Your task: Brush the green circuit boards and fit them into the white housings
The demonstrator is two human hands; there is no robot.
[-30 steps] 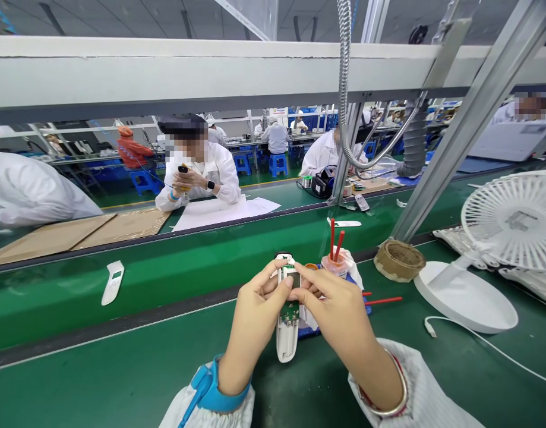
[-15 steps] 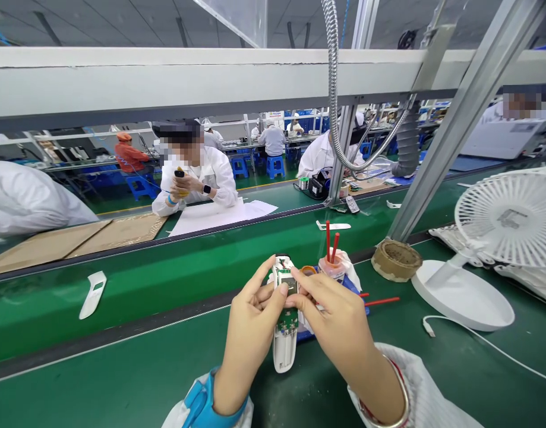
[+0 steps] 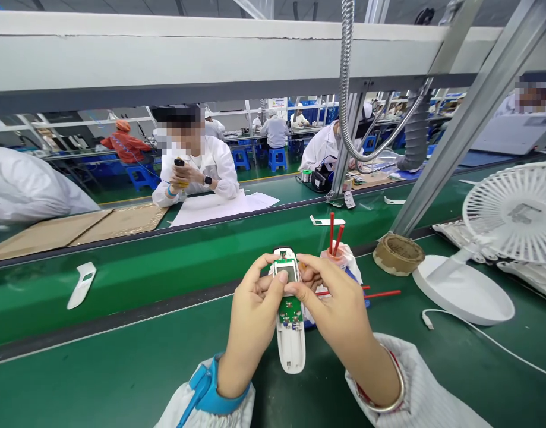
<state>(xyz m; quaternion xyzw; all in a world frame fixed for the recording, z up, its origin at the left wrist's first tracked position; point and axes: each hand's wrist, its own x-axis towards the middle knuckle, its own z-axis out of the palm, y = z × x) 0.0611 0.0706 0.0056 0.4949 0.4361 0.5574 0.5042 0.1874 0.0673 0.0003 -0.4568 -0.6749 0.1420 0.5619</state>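
Between my hands is a white handheld device housing (image 3: 291,353), held upright with its inside facing me. A green circuit board (image 3: 290,309) lies in it, with a small grey screen (image 3: 293,273) in a white frame near the top. My left hand (image 3: 255,306) is closed on the left side, thumb on the screen. My right hand (image 3: 339,300) is closed at the right edge, with the thumb beside the screen and the index finger near the upper corner. Its other fingertips are partly hidden.
Behind my right hand stands a pink container (image 3: 335,257) with red sticks. A tape roll (image 3: 398,254), a white fan (image 3: 464,290) and its cable (image 3: 477,334) are at right. White shell pieces (image 3: 82,286) lie on the green belt (image 3: 166,267). Opposite, a co-worker (image 3: 210,169) holds a tool.
The housing has turned to face me more squarely, showing more of the screen and board. My right index finger has moved toward the upper right edge. The shell pieces on the belt have shifted left.
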